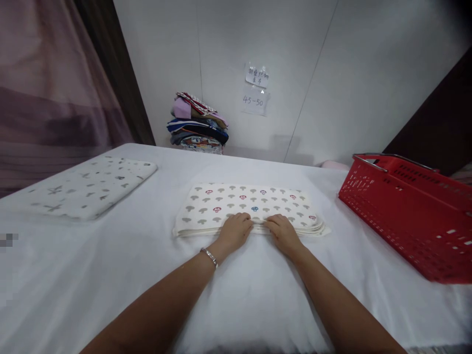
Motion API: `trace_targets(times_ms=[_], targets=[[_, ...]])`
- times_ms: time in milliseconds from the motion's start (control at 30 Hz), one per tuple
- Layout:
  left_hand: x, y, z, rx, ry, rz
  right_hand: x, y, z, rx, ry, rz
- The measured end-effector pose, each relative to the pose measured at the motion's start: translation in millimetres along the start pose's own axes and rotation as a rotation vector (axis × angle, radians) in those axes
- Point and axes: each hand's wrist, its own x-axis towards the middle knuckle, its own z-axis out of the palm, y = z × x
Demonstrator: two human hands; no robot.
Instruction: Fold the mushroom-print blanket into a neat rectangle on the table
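Note:
A white cloth (228, 199) printed with grey, red and blue mushrooms lies in the middle of the table, folded into a long rectangle of several layers. My left hand (236, 230) is closed on its near edge, just left of the middle, with the fingers over the top layer. On the same edge, a short gap to the right, my right hand (283, 232) is closed in the same way. Both thumbs are mostly hidden. The layers fan out slightly at the cloth's near right corner. A bracelet (209, 256) circles my left wrist.
The table (147, 255) has a white cover. Another folded white cloth (92, 187) with a leaf-like print lies at the left. A red perforated basket (413, 211) stands at the right. Behind the table rises a pile of folded fabrics (199, 123) against the wall (158, 49).

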Motion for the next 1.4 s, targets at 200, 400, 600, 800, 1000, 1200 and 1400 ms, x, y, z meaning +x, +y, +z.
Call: trace_targets(times_ms=[200, 400, 600, 800, 1000, 1200, 1400], targets=[[-0.2, 0.6, 4.7, -0.016, 0.027, -0.025, 0.1, -2.4, -0.6, 0.010, -0.016, 0.016], [0.4, 2.1, 5.6, -0.022, 0.021, -0.045, -0.2, -2.6, 0.1, 0.006, -0.027, 0.032], [1.3, 0.4, 10.0, -0.102, 0.117, -0.042, 1.1, -5.5, -1.7, 0.004, -0.038, 0.053], [0.6, 0.4, 8.0, -0.171, 0.215, 0.024, 1.7, -6.1, -2.4, -0.009, -0.027, 0.057], [0.2, 1.5, 6.9, -0.145, 0.224, 0.043, 2.7, -5.7, -1.7, -0.030, 0.050, 0.033], [0.3, 0.6, 7.3, -0.026, 0.203, 0.107, -0.4, -7.1, -5.6, -0.024, 0.062, 0.021], [0.1, -0.8, 8.1, 0.036, 0.140, 0.134, -4.0, -3.2, 0.1, -0.015, 0.023, 0.011]])
